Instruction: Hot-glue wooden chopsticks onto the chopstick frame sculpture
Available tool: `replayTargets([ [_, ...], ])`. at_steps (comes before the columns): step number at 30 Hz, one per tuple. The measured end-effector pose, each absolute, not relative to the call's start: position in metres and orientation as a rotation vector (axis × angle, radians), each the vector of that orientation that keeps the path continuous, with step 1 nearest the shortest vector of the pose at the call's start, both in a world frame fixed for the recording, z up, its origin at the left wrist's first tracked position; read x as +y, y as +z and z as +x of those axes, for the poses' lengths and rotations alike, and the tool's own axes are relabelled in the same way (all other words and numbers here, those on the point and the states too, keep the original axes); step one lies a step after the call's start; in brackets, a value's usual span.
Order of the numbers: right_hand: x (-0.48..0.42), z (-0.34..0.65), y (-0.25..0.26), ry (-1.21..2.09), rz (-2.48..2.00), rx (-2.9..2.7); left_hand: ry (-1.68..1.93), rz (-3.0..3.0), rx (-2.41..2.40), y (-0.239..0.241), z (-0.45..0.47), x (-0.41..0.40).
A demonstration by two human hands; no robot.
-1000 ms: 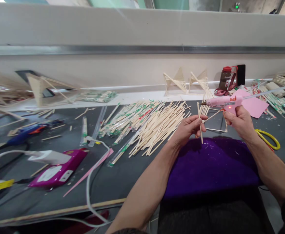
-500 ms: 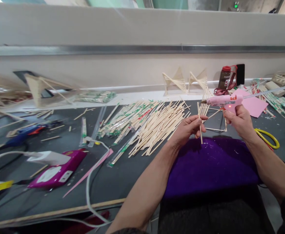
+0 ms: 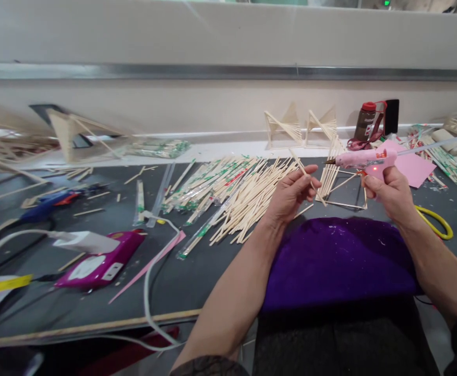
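Between the thumb and fingers of my left hand (image 3: 296, 189) is a thin wooden stick (image 3: 302, 168), tilted with its upper end toward the left. My right hand (image 3: 392, 194) grips a pink hot glue gun (image 3: 369, 161) by its handle; its nozzle points left and a red light glows on its side. A clear glue stick (image 3: 432, 145) juts from the back of the gun. Beneath the gun, a frame of joined sticks (image 3: 346, 204) lies on the dark table, partly hidden by the gun and my right hand.
Loose sticks (image 3: 252, 209) and wrapped bundles (image 3: 213, 183) spread left of my hands. Two finished stick models (image 3: 283, 128) stand by the wall near a brown bottle (image 3: 365, 125). Yellow-handled scissors (image 3: 435, 222) lie right. A magenta power strip (image 3: 103, 261) with white cable sits left.
My left hand has moved left and up, away from the glue gun's nozzle, and the stick in it now leans left. My right hand still holds the gun.
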State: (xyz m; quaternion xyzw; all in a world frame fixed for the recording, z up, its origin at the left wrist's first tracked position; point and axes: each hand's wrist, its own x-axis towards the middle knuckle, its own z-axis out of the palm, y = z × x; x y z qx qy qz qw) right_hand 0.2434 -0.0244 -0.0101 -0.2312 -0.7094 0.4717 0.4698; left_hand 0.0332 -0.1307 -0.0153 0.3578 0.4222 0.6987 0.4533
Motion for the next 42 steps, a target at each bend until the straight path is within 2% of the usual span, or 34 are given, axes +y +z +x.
replayTargets([
  [11,-0.036,0.243,-0.005,1.090,-0.648,-1.889,2.067,0.536,0.960,-0.005,0.014,-0.126],
  [32,-0.036,0.242,-0.005,0.780,-0.691,-2.114,2.104,0.501,0.929,-0.006,0.013,-0.124],
  [42,-0.035,0.241,-0.010,0.807,-0.700,-2.094,2.089,0.511,0.952,-0.007,0.013,-0.124],
])
